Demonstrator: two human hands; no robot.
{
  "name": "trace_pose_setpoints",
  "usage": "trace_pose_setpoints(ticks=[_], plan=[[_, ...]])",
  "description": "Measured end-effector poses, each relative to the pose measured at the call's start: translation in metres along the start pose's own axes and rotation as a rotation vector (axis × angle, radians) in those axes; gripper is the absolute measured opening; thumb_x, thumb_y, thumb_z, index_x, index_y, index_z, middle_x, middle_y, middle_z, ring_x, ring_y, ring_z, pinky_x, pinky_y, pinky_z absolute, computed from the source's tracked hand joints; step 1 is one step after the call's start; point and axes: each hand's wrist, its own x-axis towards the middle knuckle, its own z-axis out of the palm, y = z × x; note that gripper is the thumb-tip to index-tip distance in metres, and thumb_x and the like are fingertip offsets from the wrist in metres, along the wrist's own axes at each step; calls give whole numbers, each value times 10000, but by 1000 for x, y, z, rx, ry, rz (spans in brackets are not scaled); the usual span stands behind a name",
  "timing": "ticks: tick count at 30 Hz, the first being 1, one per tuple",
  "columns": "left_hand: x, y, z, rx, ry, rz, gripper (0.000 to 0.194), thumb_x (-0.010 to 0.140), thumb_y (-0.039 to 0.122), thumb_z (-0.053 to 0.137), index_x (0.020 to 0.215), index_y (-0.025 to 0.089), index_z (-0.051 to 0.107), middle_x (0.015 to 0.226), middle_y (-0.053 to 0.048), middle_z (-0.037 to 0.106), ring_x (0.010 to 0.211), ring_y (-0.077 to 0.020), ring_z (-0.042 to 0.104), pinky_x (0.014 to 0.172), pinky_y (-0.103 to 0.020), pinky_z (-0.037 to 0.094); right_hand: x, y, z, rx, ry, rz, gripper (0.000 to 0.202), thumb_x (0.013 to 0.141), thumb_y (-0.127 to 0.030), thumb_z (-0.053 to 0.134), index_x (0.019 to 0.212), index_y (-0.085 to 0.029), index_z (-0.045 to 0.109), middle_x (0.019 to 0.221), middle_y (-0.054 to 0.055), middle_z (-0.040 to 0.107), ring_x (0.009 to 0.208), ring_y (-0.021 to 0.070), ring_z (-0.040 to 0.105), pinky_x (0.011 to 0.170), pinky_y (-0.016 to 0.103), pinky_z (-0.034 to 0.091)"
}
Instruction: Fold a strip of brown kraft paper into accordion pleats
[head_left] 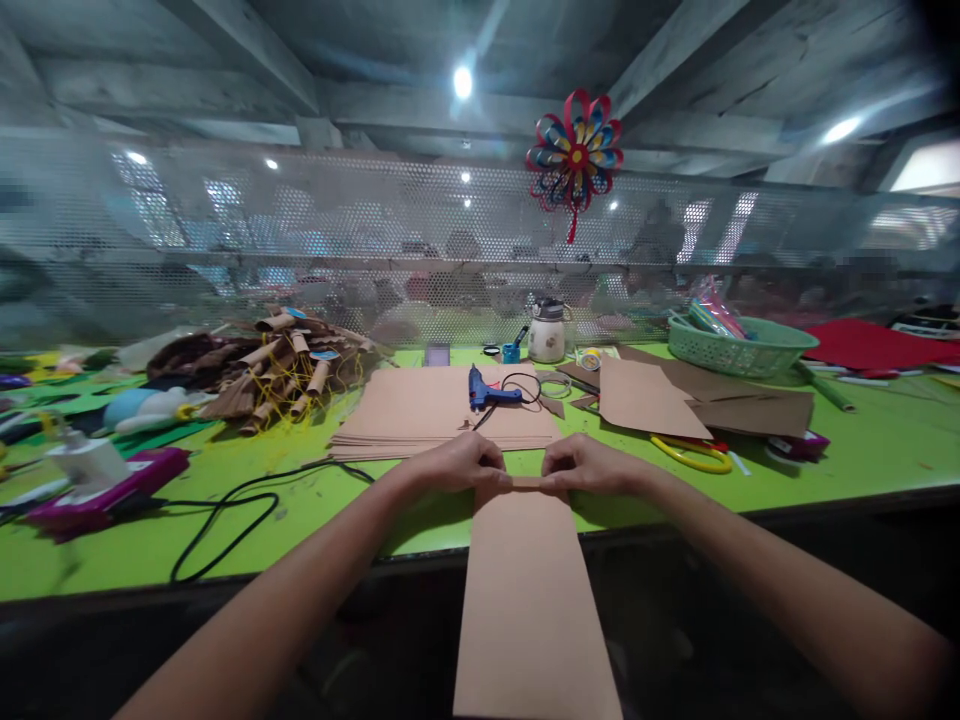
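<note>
On the near side of the blue glue gun [493, 395], the brown cardboard sheet [531, 600] runs lengthwise away from it — its gun-side narrow edge pinched by the left hand [459, 462] and right hand [592, 465], one toward each corner, equally close.

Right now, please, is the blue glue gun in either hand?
No, the glue gun lies on stacked brown sheets, beyond the left hand and right hand.

A red, blue and yellow flower ornament [577, 157] hangs before a perforated screen [315, 230]. On the green tabletop [892, 450], a lidded white container [547, 338] stands left of a pale green basket [739, 356]; a red sheet [874, 345] lies farther right. Left: a white adapter [88, 462] on a purple power strip [159, 470].
</note>
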Motion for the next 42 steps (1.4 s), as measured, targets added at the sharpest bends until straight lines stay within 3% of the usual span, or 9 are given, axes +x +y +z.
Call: trace_pose_setpoints(ticks=[9, 16, 23, 25, 28, 31, 35, 39, 42], plan=[[-6, 5, -15, -161, -57, 158, 264, 772, 334, 658, 936, 136, 712, 780, -15, 606, 728, -128, 534, 655, -210, 405, -15, -4, -8, 244, 54, 75, 300, 759, -399, 670, 769, -101, 700, 617, 2, 591, 557, 89, 461, 523, 209, 332], [-8, 2, -16, -398, -70, 61, 277, 748, 355, 689, 896, 121, 707, 731, -3, 579, 680, -121, 503, 647, -231, 380, -11, -8, -8, 303, 37, 58, 337, 781, -449, 659, 768, -113, 672, 602, -6, 566, 541, 81, 447, 515, 208, 330], [-7, 1, -15, -586, -30, 41, 263, 731, 321, 714, 877, 104, 693, 690, 1, 580, 649, -110, 482, 652, -235, 366, -5, 1, -4, 577, 177, 108, 339, 744, -450, 709, 703, -118, 651, 523, -29, 511, 459, 61, 389, 447, 192, 308], [-8, 1, -13, -716, -5, 56, 255, 721, 304, 731, 878, 108, 689, 691, -1, 581, 639, -103, 481, 650, -234, 369, -6, -1, -6, 764, 247, 73, 375, 789, -500, 647, 796, -127, 684, 613, 4, 577, 519, 83, 480, 490, 201, 394], [-8, 3, -9, -953, 7, 122, 251, 706, 284, 755, 878, 117, 682, 735, -17, 596, 659, -101, 506, 672, -239, 388, -12, -14, -8, 956, 316, -87, 378, 847, -497, 583, 1020, -177, 686, 929, 71, 674, 796, 147, 620, 711, 266, 506], [-9, 6, -3, -1082, -76, 196, 247, 685, 276, 777, 850, 118, 684, 763, -32, 611, 681, -112, 535, 685, -248, 407, -14, -35, -5, 859, 196, -228, 408, 802, -353, 691, 1189, -247, 619, 1125, 71, 650, 966, 176, 621, 849, 311, 490], [-9, 5, 5, -1098, -176, 205, 287, 622, 280, 823, 805, 106, 688, 746, -33, 610, 722, -134, 553, 739, -271, 430, -6, -61, -2, 467, -28, -419, 495, 785, -358, 709, 1246, -223, 589, 1114, 79, 617, 1014, 188, 573, 889, 331, 460], [-9, 4, 9, -1072, -213, 241, 318, 624, 338, 822, 793, 101, 693, 744, -38, 607, 720, -140, 555, 729, -272, 435, 4, -76, -3, 203, 46, -520, 294, 800, -373, 690, 1011, -169, 700, 878, 45, 601, 880, 161, 546, 844, 324, 462], [-9, 8, 10, -1044, -230, 254, 337, 633, 394, 809, 760, 102, 699, 729, -43, 620, 686, -142, 566, 706, -271, 442, 7, -78, -1, 159, 121, -554, 191, 788, -346, 707, 853, -166, 720, 857, 38, 587, 882, 156, 533, 845, 319, 455]])
